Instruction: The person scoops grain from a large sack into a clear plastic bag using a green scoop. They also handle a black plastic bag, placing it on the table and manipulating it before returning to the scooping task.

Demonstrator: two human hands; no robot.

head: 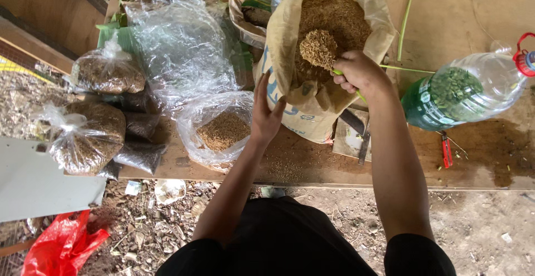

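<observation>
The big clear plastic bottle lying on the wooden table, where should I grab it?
Grip the big clear plastic bottle around its narrow neck by the red cap, coming from above. It lies on its side on the wooden table, and its body looks wide for one hand.

A worn wooden table (473,159) stands in daylight over a dirt floor (345,209) strewn with debris.
</observation>
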